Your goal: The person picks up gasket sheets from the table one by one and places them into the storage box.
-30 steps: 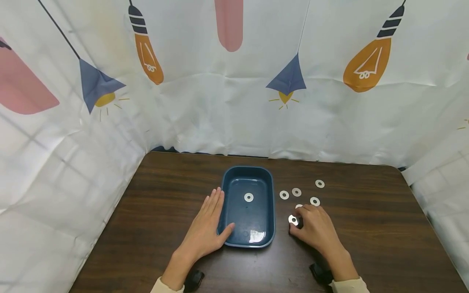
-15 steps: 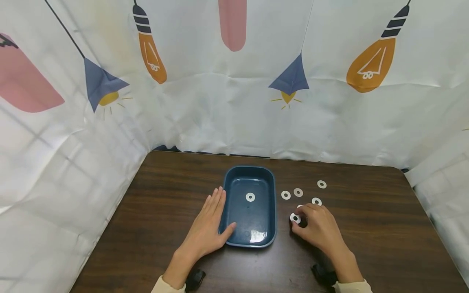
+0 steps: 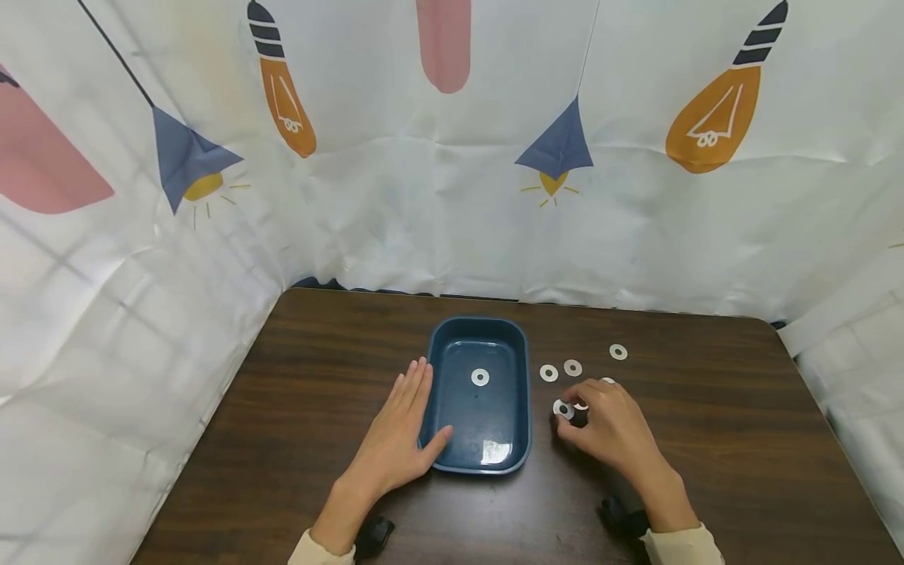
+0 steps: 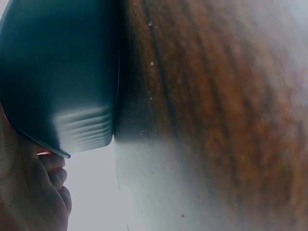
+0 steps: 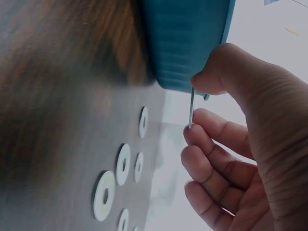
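Observation:
A flat metal washer (image 3: pixel 563 410) is pinched by its edges between the thumb and fingers of my right hand (image 3: pixel 613 428); in the right wrist view this washer (image 5: pixel 191 107) appears edge-on, raised off the tabletop. My left hand (image 3: pixel 395 431) rests along the left rim of a blue plastic tray (image 3: pixel 525 408), fingers straight and thumb over the near-left edge. One washer (image 3: pixel 480 377) lies inside the tray. Right of it, several more washers lie on the table, such as a near one (image 3: pixel 548 373) and a far one (image 3: pixel 617 351). My right hand partly hides two of them.
A dark wood-grain table (image 3: pixel 318 353) carries everything. White curtains (image 3: pixel 452 212) printed with lamps and bulbs hang behind it and at both sides. Loose washers (image 5: pixel 104 196) lie spread below my right hand in the right wrist view.
My right hand has moved slightly away from me, lifting the pinched washer and uncovering part of another washer beside it. The left hand and tray have stayed in place.

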Demonstrator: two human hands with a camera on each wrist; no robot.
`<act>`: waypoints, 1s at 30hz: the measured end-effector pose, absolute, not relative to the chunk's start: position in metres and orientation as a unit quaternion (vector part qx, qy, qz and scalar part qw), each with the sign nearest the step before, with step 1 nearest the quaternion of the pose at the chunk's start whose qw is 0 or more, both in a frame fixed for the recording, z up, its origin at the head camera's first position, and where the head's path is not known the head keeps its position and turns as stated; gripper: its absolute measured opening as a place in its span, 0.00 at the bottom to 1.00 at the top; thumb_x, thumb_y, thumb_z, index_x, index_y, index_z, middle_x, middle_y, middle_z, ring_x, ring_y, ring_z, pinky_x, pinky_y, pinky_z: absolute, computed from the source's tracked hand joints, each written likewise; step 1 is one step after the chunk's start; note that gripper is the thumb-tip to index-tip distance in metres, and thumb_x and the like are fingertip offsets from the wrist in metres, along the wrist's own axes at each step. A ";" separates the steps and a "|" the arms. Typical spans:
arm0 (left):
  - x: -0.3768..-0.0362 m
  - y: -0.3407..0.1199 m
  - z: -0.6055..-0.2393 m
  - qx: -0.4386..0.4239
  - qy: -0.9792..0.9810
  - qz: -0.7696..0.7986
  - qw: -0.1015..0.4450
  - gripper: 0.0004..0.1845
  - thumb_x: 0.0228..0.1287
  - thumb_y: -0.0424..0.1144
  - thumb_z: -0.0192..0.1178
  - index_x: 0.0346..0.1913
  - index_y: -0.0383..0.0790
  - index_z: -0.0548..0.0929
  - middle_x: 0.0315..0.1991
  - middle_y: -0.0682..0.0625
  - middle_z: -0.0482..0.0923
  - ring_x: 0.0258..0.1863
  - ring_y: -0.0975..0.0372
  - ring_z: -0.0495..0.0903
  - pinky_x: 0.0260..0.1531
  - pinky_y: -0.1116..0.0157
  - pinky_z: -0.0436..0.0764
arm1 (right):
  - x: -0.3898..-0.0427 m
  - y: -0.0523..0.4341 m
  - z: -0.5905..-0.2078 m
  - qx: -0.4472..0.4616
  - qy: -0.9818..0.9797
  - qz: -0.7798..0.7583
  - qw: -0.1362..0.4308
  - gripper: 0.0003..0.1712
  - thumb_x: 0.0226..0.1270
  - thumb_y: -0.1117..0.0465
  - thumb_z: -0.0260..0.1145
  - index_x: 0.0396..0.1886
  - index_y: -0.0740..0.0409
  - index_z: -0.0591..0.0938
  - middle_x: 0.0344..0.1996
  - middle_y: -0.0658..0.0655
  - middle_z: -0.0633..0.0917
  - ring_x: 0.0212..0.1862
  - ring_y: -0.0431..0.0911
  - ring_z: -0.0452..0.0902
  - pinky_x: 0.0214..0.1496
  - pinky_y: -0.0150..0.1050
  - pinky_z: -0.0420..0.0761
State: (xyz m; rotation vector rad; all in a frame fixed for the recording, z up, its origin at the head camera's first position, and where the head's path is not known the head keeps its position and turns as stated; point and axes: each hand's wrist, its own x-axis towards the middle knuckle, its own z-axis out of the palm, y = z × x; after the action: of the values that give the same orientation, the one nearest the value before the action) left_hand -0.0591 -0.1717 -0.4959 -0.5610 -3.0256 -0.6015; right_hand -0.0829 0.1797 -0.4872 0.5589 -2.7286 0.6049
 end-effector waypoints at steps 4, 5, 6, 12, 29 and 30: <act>-0.060 -0.172 -0.495 -0.179 -0.965 -0.193 0.001 0.53 0.74 0.63 0.58 0.87 0.43 0.41 0.89 0.53 0.33 0.89 0.58 0.38 0.88 0.49 0.51 | -0.085 0.177 -0.482 0.193 -0.949 0.207 0.135 0.08 0.51 0.57 0.80 0.31 0.48 0.89 0.27 0.46 0.87 0.33 0.39 0.78 0.41 0.44 0.82; -0.060 -0.172 -0.495 -0.178 -0.965 -0.193 0.001 0.53 0.74 0.63 0.58 0.87 0.43 0.41 0.89 0.53 0.32 0.89 0.58 0.37 0.88 0.49 0.51 | -0.086 0.177 -0.481 0.193 -0.950 0.206 0.133 0.08 0.52 0.56 0.80 0.31 0.48 0.89 0.27 0.46 0.86 0.32 0.38 0.77 0.42 0.44 0.82; -0.059 -0.172 -0.495 -0.178 -0.965 -0.192 -0.001 0.53 0.74 0.63 0.58 0.87 0.43 0.42 0.89 0.53 0.32 0.89 0.58 0.37 0.88 0.49 0.51 | -0.086 0.177 -0.480 0.193 -0.951 0.204 0.132 0.08 0.52 0.56 0.80 0.31 0.48 0.89 0.26 0.46 0.86 0.32 0.38 0.76 0.42 0.44 0.81; -0.058 -0.172 -0.496 -0.177 -0.965 -0.194 0.004 0.53 0.73 0.61 0.59 0.87 0.40 0.45 0.89 0.51 0.34 0.89 0.57 0.39 0.87 0.48 0.52 | -0.090 0.174 -0.474 0.207 -0.947 0.201 0.139 0.09 0.51 0.56 0.79 0.31 0.49 0.88 0.23 0.47 0.83 0.29 0.36 0.70 0.40 0.42 0.77; -0.060 -0.171 -0.497 -0.180 -0.965 -0.188 0.007 0.52 0.73 0.59 0.59 0.87 0.41 0.44 0.89 0.52 0.32 0.89 0.58 0.38 0.87 0.48 0.53 | -0.099 0.167 -0.460 0.231 -0.938 0.211 0.146 0.10 0.51 0.55 0.80 0.33 0.49 0.89 0.26 0.43 0.86 0.32 0.43 0.82 0.46 0.47 0.84; -0.060 -0.171 -0.497 -0.181 -0.965 -0.189 0.007 0.52 0.74 0.60 0.59 0.87 0.40 0.44 0.89 0.52 0.33 0.89 0.58 0.38 0.87 0.48 0.53 | -0.099 0.166 -0.458 0.232 -0.939 0.210 0.144 0.10 0.51 0.55 0.80 0.33 0.49 0.89 0.27 0.43 0.86 0.32 0.42 0.82 0.46 0.46 0.84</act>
State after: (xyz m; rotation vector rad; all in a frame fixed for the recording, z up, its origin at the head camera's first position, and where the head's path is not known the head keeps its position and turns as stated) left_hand -0.0596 -0.1714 -0.4967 -0.5664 -3.0192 -0.5904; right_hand -0.0988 0.1658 -0.4581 0.6688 -2.7054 0.6052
